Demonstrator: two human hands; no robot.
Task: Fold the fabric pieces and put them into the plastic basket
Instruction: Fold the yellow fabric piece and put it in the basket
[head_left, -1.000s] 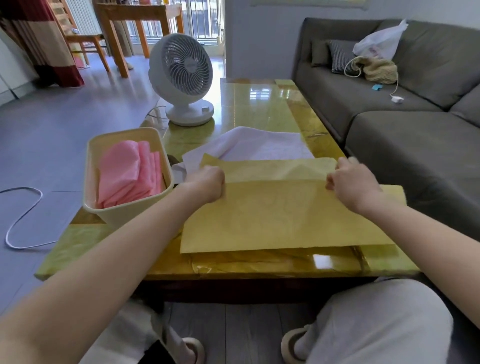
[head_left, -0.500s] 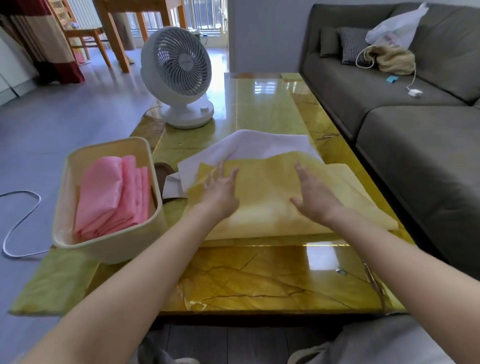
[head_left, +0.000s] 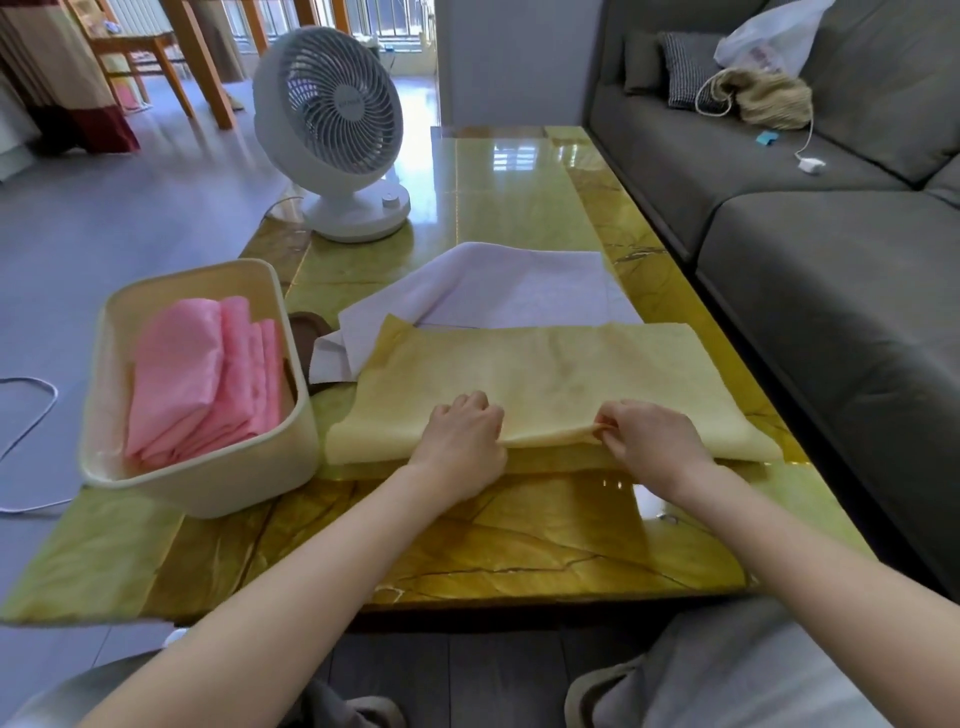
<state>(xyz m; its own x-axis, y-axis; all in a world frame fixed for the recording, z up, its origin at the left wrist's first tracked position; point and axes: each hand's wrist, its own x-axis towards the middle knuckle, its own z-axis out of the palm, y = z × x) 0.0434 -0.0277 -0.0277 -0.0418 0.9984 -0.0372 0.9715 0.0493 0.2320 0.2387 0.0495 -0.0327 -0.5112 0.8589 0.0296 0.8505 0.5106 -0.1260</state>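
Observation:
A yellow fabric piece (head_left: 550, 374) lies folded into a wide band across the yellow-green marble table (head_left: 519, 540). My left hand (head_left: 465, 436) grips its near edge with curled fingers. My right hand (head_left: 649, 441) pinches the same near edge a little to the right and lifts it slightly. A white fabric piece (head_left: 519, 291) lies partly under the yellow one, behind it. The cream plastic basket (head_left: 208, 483) stands at the left on the table and holds folded pink fabric (head_left: 202, 374).
A white desk fan (head_left: 332, 130) stands behind the basket on the table. A grey sofa (head_left: 831, 249) runs along the right side, close to the table edge. A dark brown object (head_left: 309, 338) lies between basket and white fabric. A white cable (head_left: 31, 415) lies on the floor at left.
The yellow fabric was folded away from me and pressed flat with open palms. Both hands have since come back to its near edge and taken hold of it.

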